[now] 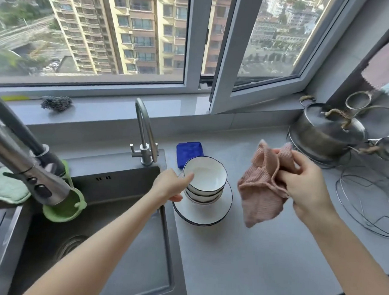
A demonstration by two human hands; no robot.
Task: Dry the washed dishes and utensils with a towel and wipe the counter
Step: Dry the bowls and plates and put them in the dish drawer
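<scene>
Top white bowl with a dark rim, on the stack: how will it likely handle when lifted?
The top white dark-rimmed bowl looks like glazed ceramic, so it is probably stiff, breakable and, if wet, slippery. The left hand pinches only its rim, so it may tilt.

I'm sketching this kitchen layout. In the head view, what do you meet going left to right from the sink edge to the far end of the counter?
Left to right: pale green cloth, bright green holder, curved tap, stack of bowls, pink towel, lidded steel pot.
</scene>
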